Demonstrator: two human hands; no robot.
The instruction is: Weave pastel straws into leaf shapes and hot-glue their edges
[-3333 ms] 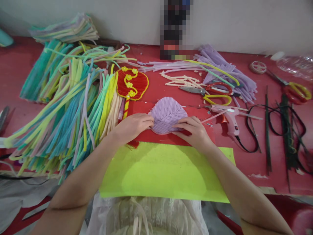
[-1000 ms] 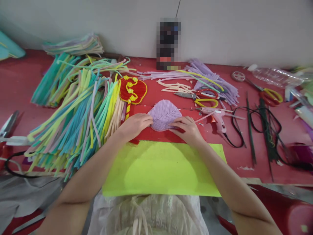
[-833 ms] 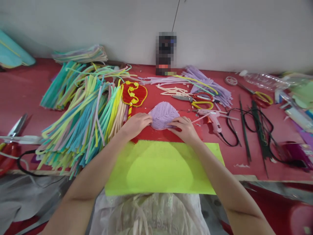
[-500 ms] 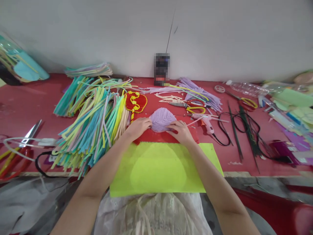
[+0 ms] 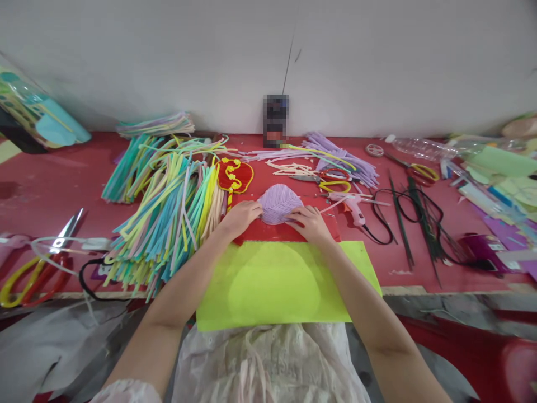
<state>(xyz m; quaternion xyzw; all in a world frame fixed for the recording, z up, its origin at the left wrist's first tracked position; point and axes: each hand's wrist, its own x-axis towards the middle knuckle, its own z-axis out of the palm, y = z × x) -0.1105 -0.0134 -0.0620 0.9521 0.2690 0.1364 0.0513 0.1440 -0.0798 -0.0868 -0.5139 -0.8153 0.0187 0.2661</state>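
Note:
A lilac rounded piece (image 5: 280, 202), made of pipe cleaners laid side by side in slanting rows, lies over a red sheet (image 5: 272, 233). My left hand (image 5: 245, 217) pinches its left edge, fingertips closed together. On the lower right edge are the bent fingers of my right hand (image 5: 309, 223), closed on the rim; the thumb is partly hidden. Just behind my left hand lies a red pipe-cleaner fan shape (image 5: 241, 177) with yellow trim and yellow knots. A pink glue gun (image 5: 356, 211) rests to the right of my right hand.
Colourful pipe cleaners (image 5: 168, 201) are heaped at left, beside large scissors (image 5: 59, 246). Lilac pipe cleaners (image 5: 348, 159) and red-and-yellow scissors (image 5: 335, 186) lie behind. A yellow-green sheet (image 5: 277, 313) overhangs the front edge. Dark stems (image 5: 423, 224) and a cable lie right.
The camera view has shifted slightly, so the table's left side shows a little more. Both hands stay on the lilac piece with hardly any visible movement.

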